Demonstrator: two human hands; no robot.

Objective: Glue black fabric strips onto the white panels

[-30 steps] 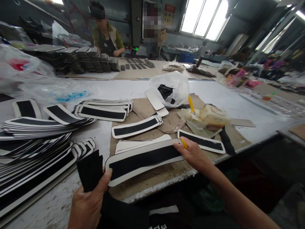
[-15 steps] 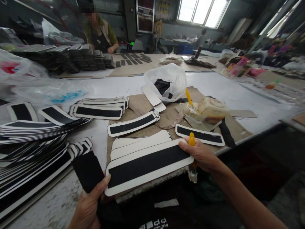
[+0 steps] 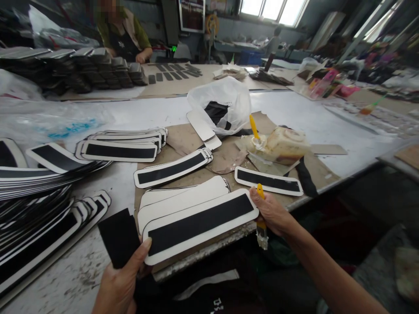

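A white panel with rounded corners and a black strip along its middle lies slanted at the table's front edge. My left hand is closed on its left end, thumb on top. The same hand also grips black rectangular pieces. My right hand is closed round a paintbrush with a yellow handle, its white-smeared bristles pointing down. That hand's thumb is at the panel's right end; whether it presses on it I cannot tell. Behind the panel lie plain white panels.
Stacks of white-and-black panels fill the left. A curved stack and a single panel lie on brown board. Beyond are a plastic bag with black pieces and a smeared container beside another yellow-handled tool. A person works across the table.
My right thumb has slid from the panel's top face to its right end. The view has shifted slightly. Both hands keep their hold on the black pieces and the paintbrush.
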